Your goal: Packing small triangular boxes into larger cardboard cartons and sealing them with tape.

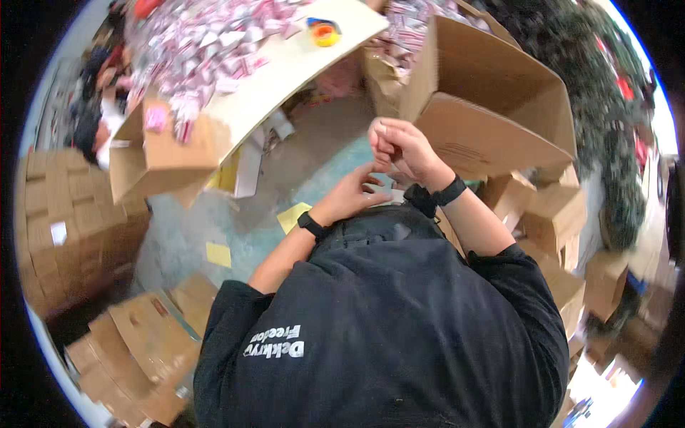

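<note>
My left hand (347, 195) is in front of my waist, its fingers loosely curved and apart, with nothing visible in them. Close beside it, slightly higher and to the right, my right hand (404, 148) has its fingers curled in, and whatever they may hold is hidden. A small white patch (392, 195) shows just below the hands; its kind is unclear. To the right of my right hand stands a large open cardboard box (492, 132) with its flap folded toward me.
A pale table (264, 89) carries a heap of small pink-and-white packets (207, 50) and a yellow-and-blue tape roll (325, 33). An open carton (175, 153) is at its near left corner. Flattened cardboard (146, 335), stacked cartons (549, 214) and yellow sheets (219, 255) lie around.
</note>
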`<state>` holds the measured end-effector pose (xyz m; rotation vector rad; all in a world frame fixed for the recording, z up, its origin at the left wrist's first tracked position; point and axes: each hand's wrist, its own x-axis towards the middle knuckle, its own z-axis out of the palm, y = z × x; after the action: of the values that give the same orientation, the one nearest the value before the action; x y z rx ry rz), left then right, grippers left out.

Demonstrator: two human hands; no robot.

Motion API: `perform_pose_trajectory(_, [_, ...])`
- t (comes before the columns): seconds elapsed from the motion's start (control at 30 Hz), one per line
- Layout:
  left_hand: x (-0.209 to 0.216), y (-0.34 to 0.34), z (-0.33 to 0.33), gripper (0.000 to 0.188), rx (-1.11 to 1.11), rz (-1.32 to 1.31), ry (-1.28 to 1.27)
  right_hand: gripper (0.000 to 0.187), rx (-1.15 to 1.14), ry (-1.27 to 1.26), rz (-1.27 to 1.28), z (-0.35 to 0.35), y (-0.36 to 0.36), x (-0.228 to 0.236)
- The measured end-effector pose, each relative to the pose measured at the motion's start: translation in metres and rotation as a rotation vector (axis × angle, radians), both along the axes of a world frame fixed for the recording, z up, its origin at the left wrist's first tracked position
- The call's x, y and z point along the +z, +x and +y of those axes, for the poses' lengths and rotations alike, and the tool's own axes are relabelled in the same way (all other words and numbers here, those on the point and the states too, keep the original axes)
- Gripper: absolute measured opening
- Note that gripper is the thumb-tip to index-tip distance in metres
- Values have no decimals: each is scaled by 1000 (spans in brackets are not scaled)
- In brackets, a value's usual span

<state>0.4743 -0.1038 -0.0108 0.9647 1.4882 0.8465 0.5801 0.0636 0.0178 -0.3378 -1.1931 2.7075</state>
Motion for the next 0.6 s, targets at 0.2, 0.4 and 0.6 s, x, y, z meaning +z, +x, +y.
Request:
perform_pose_trajectory(0.2, [36,-33,-53,61,293,-665,490,27,105,85,243,-84,-141,83])
perform_pose_trajectory(0.4, [38,-72,-117,41,661,-814,508,22,-241,1178,147,-152,-210,80])
perform_pose_trajectory(0.6, [31,-103,-177,39,771,-831,421,15,-121,1633,448,-205,-241,67])
